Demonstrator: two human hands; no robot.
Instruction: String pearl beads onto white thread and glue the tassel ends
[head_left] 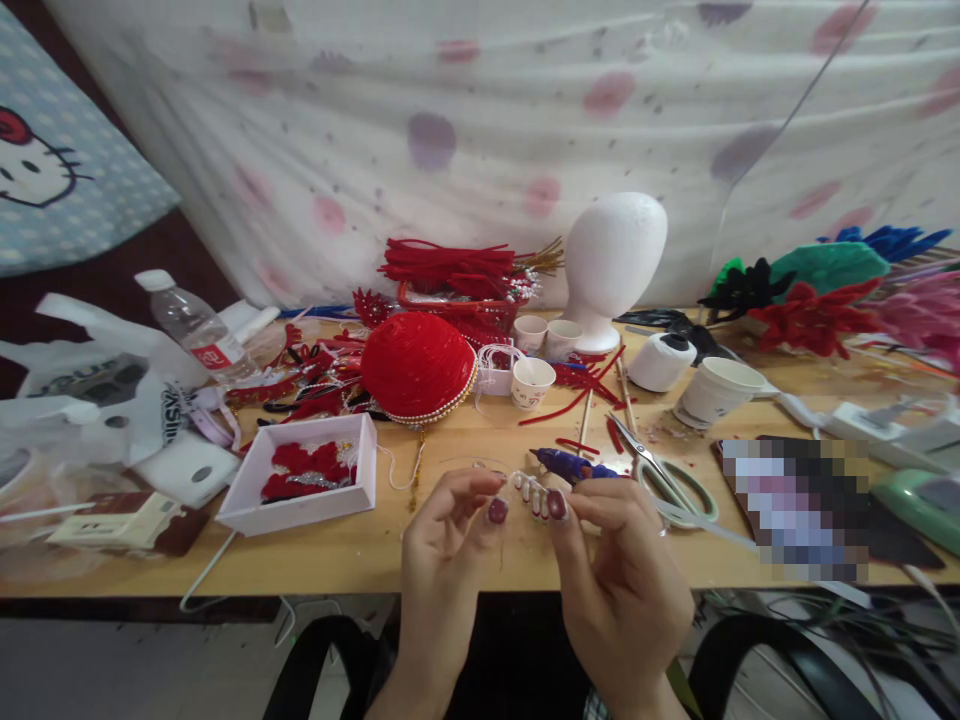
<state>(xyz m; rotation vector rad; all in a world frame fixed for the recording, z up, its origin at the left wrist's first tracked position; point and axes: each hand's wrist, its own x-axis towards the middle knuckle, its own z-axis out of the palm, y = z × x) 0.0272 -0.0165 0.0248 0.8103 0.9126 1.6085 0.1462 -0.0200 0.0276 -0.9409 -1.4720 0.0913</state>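
Near the table's front edge, my right hand [626,565] pinches a small piece strung with white beads [531,495] between thumb and fingers. My left hand [452,540], just left of it, has thumb and fingertips closed on a fine thread or wire [502,550] that hangs below them. A blue glue gun [566,464] lies behind my right hand, and scissors [667,475] with pale handles rest to its right. Beyond my left hand stands a red wrapped dome [418,365] with a beaded rim. To the left is a white box [300,509] holding red pieces.
A white foam head [615,255] stands at the back beside a red basket [457,305]. Paper cups [533,385], a thread spool [660,362] and a larger cup [716,392] stand behind my hands. A bottle [195,325] is at left, a dark tablet [885,500] at right.
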